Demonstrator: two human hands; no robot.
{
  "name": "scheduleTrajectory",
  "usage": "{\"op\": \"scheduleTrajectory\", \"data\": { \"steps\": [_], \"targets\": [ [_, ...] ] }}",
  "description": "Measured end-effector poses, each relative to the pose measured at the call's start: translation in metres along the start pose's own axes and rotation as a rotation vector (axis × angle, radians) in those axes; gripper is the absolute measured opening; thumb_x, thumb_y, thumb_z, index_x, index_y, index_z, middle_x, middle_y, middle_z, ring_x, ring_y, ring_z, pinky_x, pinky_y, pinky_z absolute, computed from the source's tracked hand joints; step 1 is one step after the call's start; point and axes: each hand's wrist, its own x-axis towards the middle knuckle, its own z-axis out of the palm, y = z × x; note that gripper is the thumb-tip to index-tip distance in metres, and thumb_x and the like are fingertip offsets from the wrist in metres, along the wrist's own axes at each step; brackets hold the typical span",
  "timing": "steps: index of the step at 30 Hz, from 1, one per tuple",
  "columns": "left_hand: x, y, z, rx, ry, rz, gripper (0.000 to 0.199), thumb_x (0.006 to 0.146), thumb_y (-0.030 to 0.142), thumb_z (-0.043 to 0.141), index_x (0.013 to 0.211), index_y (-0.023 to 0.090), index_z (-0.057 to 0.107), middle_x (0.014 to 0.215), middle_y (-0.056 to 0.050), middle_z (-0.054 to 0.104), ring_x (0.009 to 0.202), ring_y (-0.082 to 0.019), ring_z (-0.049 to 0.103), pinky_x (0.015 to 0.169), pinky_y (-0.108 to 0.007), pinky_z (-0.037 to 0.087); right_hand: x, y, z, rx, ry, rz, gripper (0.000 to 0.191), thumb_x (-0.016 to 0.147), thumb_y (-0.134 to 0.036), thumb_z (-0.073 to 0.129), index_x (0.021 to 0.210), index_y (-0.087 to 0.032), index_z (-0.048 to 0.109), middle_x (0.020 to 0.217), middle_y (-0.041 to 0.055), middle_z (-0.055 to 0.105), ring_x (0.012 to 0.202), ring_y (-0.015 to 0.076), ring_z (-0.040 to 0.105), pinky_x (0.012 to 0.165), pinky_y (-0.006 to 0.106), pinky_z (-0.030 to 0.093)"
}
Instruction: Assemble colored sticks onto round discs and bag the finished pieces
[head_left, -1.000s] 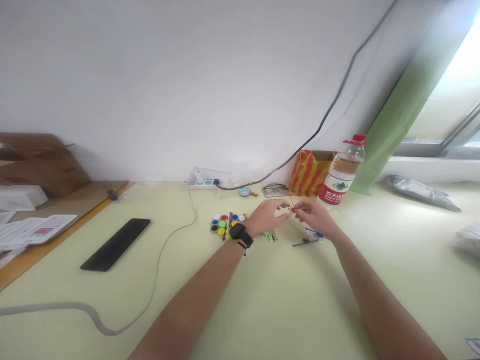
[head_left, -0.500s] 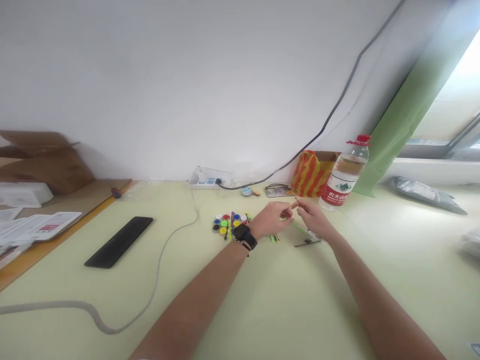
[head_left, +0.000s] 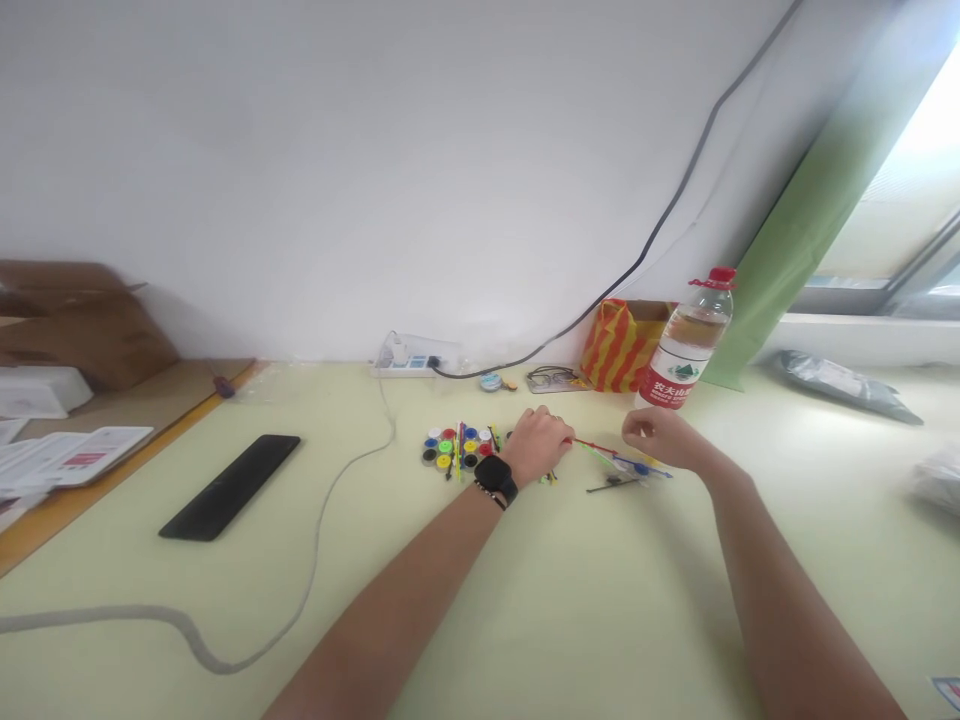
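My left hand (head_left: 538, 441), with a dark watch (head_left: 496, 474) at the wrist, is closed on one end of a thin red strip (head_left: 595, 447) that looks like a cable tie. The strip slants down to the right, beside a blue strip (head_left: 643, 467) and a green one (head_left: 595, 453). Off to the right, above the blue strip, my right hand (head_left: 664, 437) has its fingers curled in. Whether it pinches anything is hidden. A black strip (head_left: 611, 486) lies below. Left of my left hand are several round coloured discs (head_left: 445, 448) with a yellow strip (head_left: 458, 455) among them.
A water bottle (head_left: 684, 350) stands behind my right hand, next to a red-and-yellow bag (head_left: 621, 350). At the wall lie a power strip (head_left: 412, 368) and glasses (head_left: 553, 376). A black flat bar (head_left: 232, 487) and a pale cable (head_left: 315, 560) are on the left.
My hands were close together and have moved apart, the right one to the right. The red strip now stretches out from my left hand, and the blue strip shows below my right hand.
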Motion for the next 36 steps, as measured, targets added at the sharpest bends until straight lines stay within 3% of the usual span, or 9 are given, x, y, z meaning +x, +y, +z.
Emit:
{"op": "scheduleTrajectory", "data": {
  "steps": [5, 10, 18, 22, 29, 32, 36],
  "targets": [
    [0.002, -0.010, -0.013, 0.029, -0.017, -0.047, 0.026, 0.089, 0.022, 0.062, 0.113, 0.022, 0.071, 0.113, -0.010, 0.072, 0.110, -0.030, 0.057, 0.095, -0.043, 0.043, -0.014, 0.018, -0.015, 0.049, -0.176, 0.075, 0.009, 0.067, -0.031, 0.075, 0.074, -0.025, 0.076, 0.080, 0.0031, 0.073, 0.072, 0.0208, 0.062, 0.063, 0.030, 0.047],
    [0.002, -0.017, -0.015, 0.049, -0.044, -0.070, 0.020, 0.085, 0.022, 0.067, 0.104, 0.020, 0.074, 0.102, -0.011, 0.073, 0.106, -0.031, 0.059, 0.094, -0.043, 0.045, -0.014, 0.021, -0.014, 0.045, -0.247, 0.097, 0.007, 0.068, -0.027, 0.070, 0.071, -0.025, 0.076, 0.077, 0.0027, 0.073, 0.070, 0.0208, 0.064, 0.061, 0.029, 0.048],
    [-0.001, -0.008, -0.011, 0.062, -0.049, -0.045, 0.019, 0.087, 0.018, 0.063, 0.102, 0.020, 0.074, 0.099, -0.011, 0.073, 0.103, -0.030, 0.059, 0.092, -0.043, 0.045, -0.009, 0.018, -0.015, 0.096, -0.006, 0.174, 0.010, 0.073, -0.030, 0.064, 0.068, -0.022, 0.066, 0.069, 0.0045, 0.072, 0.065, 0.0209, 0.066, 0.057, 0.029, 0.047],
    [-0.003, -0.003, -0.017, 0.058, -0.042, -0.019, 0.034, 0.087, 0.020, 0.061, 0.119, 0.026, 0.071, 0.109, -0.010, 0.070, 0.105, -0.030, 0.058, 0.092, -0.042, 0.045, -0.006, 0.006, -0.013, 0.194, 0.078, 0.191, 0.009, 0.073, -0.031, 0.063, 0.071, -0.022, 0.064, 0.064, 0.0026, 0.071, 0.059, 0.0195, 0.065, 0.054, 0.029, 0.047],
    [-0.007, 0.002, -0.019, 0.032, -0.163, 0.023, 0.033, 0.086, 0.021, 0.060, 0.115, 0.030, 0.073, 0.111, -0.010, 0.063, 0.106, -0.032, 0.055, 0.092, -0.046, 0.045, 0.001, -0.024, -0.003, 0.373, 0.122, 0.131, 0.009, 0.071, -0.028, 0.064, 0.073, -0.021, 0.060, 0.065, 0.0032, 0.072, 0.058, 0.0199, 0.067, 0.059, 0.030, 0.051],
    [-0.005, -0.001, -0.023, -0.058, -0.095, 0.038, 0.038, 0.086, 0.024, 0.063, 0.123, 0.028, 0.069, 0.117, -0.010, 0.063, 0.112, -0.032, 0.055, 0.097, -0.047, 0.045, 0.003, -0.046, 0.002, 0.492, 0.140, 0.083, 0.007, 0.070, -0.026, 0.063, 0.073, -0.021, 0.058, 0.066, 0.0029, 0.071, 0.060, 0.0189, 0.066, 0.060, 0.029, 0.052],
    [0.001, -0.004, -0.034, -0.421, 0.027, 0.026, 0.038, 0.087, 0.035, 0.067, 0.124, 0.024, 0.065, 0.124, -0.009, 0.065, 0.109, -0.026, 0.061, 0.093, -0.039, 0.051, 0.005, -0.072, 0.011, 0.691, 0.134, 0.026, 0.010, 0.072, -0.029, 0.062, 0.076, -0.021, 0.057, 0.070, 0.0027, 0.069, 0.060, 0.0166, 0.062, 0.057, 0.028, 0.050]
  ]
}}
